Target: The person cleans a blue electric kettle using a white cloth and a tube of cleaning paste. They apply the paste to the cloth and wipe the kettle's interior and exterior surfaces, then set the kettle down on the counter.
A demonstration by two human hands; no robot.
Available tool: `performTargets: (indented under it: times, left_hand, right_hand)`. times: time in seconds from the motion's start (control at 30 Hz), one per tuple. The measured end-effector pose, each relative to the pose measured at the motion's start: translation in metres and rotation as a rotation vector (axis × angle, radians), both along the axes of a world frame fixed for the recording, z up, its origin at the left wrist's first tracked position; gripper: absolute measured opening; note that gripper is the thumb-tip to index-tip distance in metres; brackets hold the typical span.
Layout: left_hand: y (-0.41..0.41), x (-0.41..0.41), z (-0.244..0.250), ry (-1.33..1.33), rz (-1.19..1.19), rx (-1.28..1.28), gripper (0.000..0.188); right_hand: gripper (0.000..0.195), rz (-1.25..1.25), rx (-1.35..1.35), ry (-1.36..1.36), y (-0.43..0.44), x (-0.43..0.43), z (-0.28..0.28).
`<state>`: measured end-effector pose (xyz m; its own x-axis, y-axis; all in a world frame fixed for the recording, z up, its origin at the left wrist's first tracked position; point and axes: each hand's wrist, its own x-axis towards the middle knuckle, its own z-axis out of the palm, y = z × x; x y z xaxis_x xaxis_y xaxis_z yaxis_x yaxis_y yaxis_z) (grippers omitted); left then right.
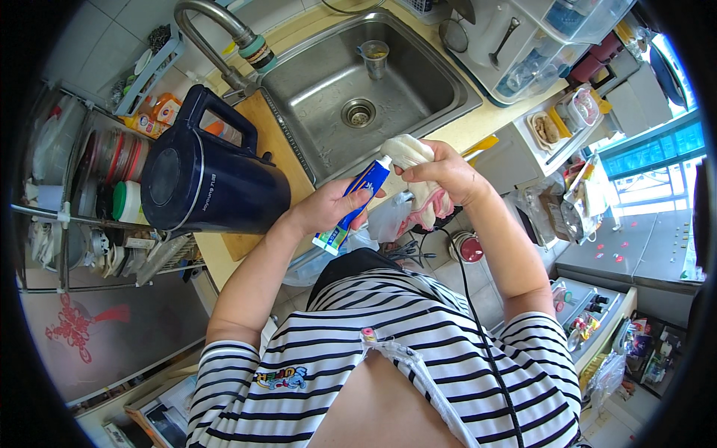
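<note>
In my left hand (pixel 330 207) I grip a blue and green toothpaste-style tube (pixel 363 193), its white nozzle pointing up and to the right. A cream and pink cloth (pixel 411 162) is bunched in my right hand (pixel 448 171), its lower part hanging below my fingers. The nozzle is close to the cloth's edge; I cannot tell whether they touch. Both hands are just in front of the stainless steel sink (pixel 313 101). To the left of my left hand, a dark blue soy milk maker (pixel 224 179) stands on a wooden board (pixel 263 120).
A plastic cup (pixel 375 59) stands in the sink near the drain (pixel 358 113). The faucet (pixel 224 56) arches at the back left. A wire rack (pixel 64 224) with dishes is on the left. Clear drawers (pixel 529 67) stand at the right. A black cord (pixel 468 291) hangs across my front.
</note>
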<state>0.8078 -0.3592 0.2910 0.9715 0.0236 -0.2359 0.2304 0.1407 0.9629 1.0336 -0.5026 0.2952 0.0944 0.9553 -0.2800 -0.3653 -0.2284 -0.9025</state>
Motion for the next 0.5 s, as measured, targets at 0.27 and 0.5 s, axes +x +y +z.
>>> performTargets:
  times: [0.27,0.5]
  left_hand:
    - [0.0,0.001,0.0,0.07,0.04,-0.014,0.042]
    - [0.0,0.002,-0.007,0.124,0.073,0.003,0.044]
  right_hand:
    - [0.037,-0.003,-0.014,-0.087,-0.002,-0.002,0.004]
    - [0.038,0.024,0.003,-0.378,-0.002,-0.005,-0.006]
